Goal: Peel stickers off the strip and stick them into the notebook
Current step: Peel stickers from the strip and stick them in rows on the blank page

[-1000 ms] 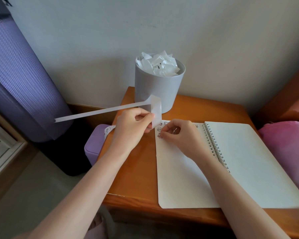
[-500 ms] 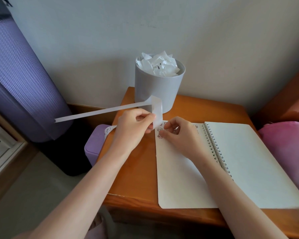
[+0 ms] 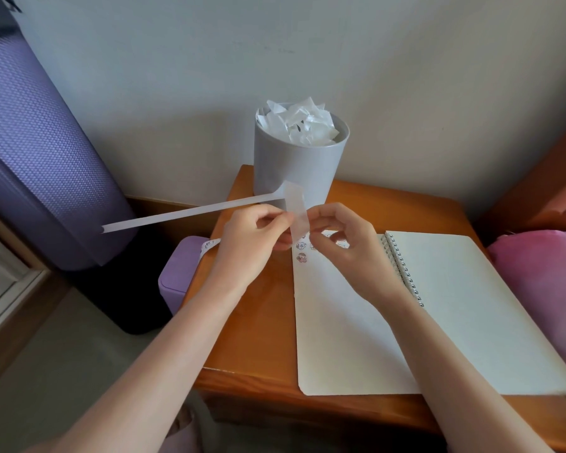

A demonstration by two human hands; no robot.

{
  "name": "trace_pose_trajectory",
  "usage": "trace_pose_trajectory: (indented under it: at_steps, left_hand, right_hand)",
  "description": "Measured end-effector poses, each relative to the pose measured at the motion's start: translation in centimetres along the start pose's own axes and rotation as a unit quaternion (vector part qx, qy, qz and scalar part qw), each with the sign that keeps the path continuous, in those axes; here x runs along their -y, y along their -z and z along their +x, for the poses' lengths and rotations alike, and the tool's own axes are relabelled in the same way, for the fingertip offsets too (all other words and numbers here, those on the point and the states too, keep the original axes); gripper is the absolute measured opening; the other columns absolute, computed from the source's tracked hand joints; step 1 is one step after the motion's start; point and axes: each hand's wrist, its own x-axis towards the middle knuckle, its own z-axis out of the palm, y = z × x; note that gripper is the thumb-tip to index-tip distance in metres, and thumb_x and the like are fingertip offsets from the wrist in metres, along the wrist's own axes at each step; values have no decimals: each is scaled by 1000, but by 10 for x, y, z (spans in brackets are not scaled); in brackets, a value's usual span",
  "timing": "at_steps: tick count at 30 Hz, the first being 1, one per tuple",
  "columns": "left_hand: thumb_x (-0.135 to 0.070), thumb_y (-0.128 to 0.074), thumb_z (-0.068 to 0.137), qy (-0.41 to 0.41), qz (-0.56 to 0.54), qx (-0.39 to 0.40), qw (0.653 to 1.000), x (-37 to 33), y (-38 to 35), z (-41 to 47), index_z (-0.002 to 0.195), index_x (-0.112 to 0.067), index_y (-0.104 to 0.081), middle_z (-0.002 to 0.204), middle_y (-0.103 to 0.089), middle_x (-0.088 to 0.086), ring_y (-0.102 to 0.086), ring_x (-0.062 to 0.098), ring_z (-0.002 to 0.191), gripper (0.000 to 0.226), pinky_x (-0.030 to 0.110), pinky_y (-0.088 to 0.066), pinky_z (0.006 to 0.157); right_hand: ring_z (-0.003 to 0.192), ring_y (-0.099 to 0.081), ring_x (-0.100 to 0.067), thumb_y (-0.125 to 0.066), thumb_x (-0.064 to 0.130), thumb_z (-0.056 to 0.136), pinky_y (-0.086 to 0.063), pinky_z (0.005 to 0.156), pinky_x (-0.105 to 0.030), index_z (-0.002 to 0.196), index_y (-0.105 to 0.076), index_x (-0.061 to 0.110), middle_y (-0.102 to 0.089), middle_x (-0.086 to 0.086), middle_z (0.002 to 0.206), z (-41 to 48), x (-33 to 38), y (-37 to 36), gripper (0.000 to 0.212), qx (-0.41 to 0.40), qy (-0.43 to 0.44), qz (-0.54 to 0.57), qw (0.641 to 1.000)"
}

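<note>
Bin (image 3: 294, 171) behind strip (image 3: 183, 215) (scraps (image 3: 304, 122), apparently)

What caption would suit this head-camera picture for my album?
Left hand and right hand pinch a sticker strip over the open notebook.

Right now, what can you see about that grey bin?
The bin is a round, pale grey tub with smooth walls that look like plastic. It stands upright at the back of the wooden table, close to the wall. Crumpled white paper scraps fill it past the rim. A long white strip crosses in front of its lower part; I cannot tell if they touch.
</note>
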Motion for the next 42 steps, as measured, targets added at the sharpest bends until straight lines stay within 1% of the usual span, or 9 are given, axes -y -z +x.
trace_pose_trajectory:
  at_steps: [4,9,14,17,21,26,35,37,42]
  left_hand:
    - [-25,-56,92,9,-24,1,1000,-2,0,0,94,-25,-60,79,-62,-15,-66,6,72,4,9,-52,58]
    - [-23,-55,93,18,-57,7,998,-5,1,0,90,-28,-59,80,-64,-15,-68,1,69,7,13,-54,56]
    - [-33,-53,93,23,-25,5,999,-1,0,1,91,-26,-61,94,-71,1,-69,15,81,11,29,-59,72]
    - [-39,-50,93,29,-8,19,999,-1,-1,0,87,-24,-65,91,-72,2,-69,16,84,21,35,-58,79]
    - [-38,-52,92,26,-1,38,999,0,0,0,83,-24,-66,84,-72,1,-70,14,79,21,28,-58,76]
    - [-28,-58,90,0,22,51,998,2,0,1,97,-17,-69,82,-71,-3,-69,7,76,17,13,-55,67]
    - [-29,-60,89,-3,45,40,998,2,0,-1,97,-19,-69,82,-70,-4,-69,8,74,15,12,-54,65]
    - [-29,-60,89,1,54,33,998,2,0,-1,98,-19,-68,82,-70,-5,-68,8,73,16,12,-54,64]
    - [-29,-60,89,16,62,24,998,1,-1,-1,96,-19,-68,80,-68,-5,-67,6,70,14,8,-52,61]
  right_hand:
    - [92,-62,-7,-69,13,85,-49,74,-28,105,-60,22,-68,9,101,-1,-1,1,24,-6,0,6,1000]
    - [83,-64,-9,-72,11,81,-48,70,-30,93,-59,20,-69,7,89,-1,3,1,19,-30,5,17,999]
    - [81,-63,-7,-71,15,83,-48,73,-30,88,-66,19,-69,11,86,-1,1,1,8,-35,-8,-1,999]
    - [77,-61,-4,-70,14,84,-46,70,-27,88,-68,20,-69,12,84,-1,0,1,8,-47,-13,0,999]
    - [75,-61,-1,-69,12,84,-48,66,-28,89,-69,21,-69,12,82,0,1,2,10,-61,-28,8,998]
    - [72,-60,-1,-70,11,83,-47,63,-27,88,-70,19,-70,8,81,-1,1,3,10,-55,-28,1,998]
    - [72,-58,-2,-70,15,83,-45,61,-21,87,-70,19,-69,8,81,0,-1,4,6,-34,-44,-22,998]
    - [73,-57,-1,-69,16,84,-43,61,-16,86,-68,20,-68,11,82,0,-1,5,5,-26,-45,-36,998]
    - [84,-55,-5,-66,20,87,-42,67,-14,86,-64,24,-61,9,95,0,0,5,4,-16,-32,-85,996]
